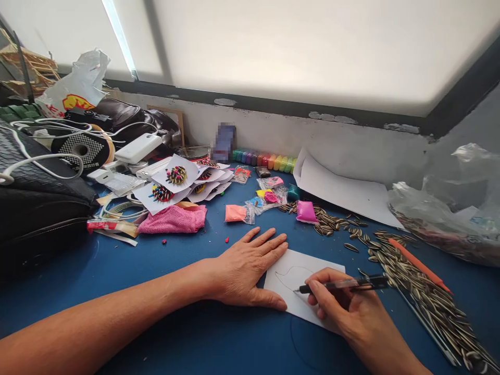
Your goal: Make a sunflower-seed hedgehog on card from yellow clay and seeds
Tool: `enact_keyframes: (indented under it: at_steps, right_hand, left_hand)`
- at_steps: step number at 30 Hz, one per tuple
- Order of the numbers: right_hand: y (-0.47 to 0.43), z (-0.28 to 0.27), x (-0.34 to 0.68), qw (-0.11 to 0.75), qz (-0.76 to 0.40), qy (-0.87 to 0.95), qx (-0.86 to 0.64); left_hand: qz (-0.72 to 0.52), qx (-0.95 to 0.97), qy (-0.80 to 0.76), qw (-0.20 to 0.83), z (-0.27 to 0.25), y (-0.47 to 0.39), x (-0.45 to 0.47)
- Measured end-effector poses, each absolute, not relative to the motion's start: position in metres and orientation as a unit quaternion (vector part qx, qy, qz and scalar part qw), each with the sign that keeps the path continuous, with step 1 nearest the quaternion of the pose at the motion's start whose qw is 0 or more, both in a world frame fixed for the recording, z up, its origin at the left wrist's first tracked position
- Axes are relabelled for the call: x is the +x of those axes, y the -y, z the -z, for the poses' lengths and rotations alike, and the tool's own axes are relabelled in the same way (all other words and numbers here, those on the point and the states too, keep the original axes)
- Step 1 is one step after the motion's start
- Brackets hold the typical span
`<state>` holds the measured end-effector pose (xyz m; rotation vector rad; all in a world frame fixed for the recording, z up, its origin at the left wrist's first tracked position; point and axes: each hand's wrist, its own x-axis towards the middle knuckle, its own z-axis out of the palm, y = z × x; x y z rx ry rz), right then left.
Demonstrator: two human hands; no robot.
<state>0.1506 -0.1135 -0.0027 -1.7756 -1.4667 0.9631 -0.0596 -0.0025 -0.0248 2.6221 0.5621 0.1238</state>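
A small sheet of white paper (283, 268) lies on the blue tabletop, with a thin curved outline drawn on it. My left hand (250, 268) rests flat across the sheet's left edge, fingers spread and thumb apart. In my right hand (347, 307) is a black pen (339, 285), pinched between thumb and fingers. Its tip touches the paper at the lower end of the drawn line. Part of the sheet is hidden under my right hand.
Striped sunflower seeds (425, 291) spread along the right, with an orange stick (420, 265) on them. Clay packets, such as a magenta one (307, 212), lie ahead. A pink cloth (174, 219), seed-decorated papers (177, 174) and a black bag (39, 208) fill the left. A plastic bag (449, 203) sits far right.
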Motion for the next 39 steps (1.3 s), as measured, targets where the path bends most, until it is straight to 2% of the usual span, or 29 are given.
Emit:
enact_keyframes:
  at_steps: [26,39]
  right_hand:
    - [0.122,0.000,0.186,0.240,-0.291,0.586,-0.717]
    - [0.118,-0.008,0.193,0.236,-0.235,0.596,-0.730]
  left_hand:
    - [-0.037,0.950,-0.211,0.226,0.023,0.003,-0.058]
    - [-0.032,0.950,-0.212,0.225,0.022,0.003,-0.059]
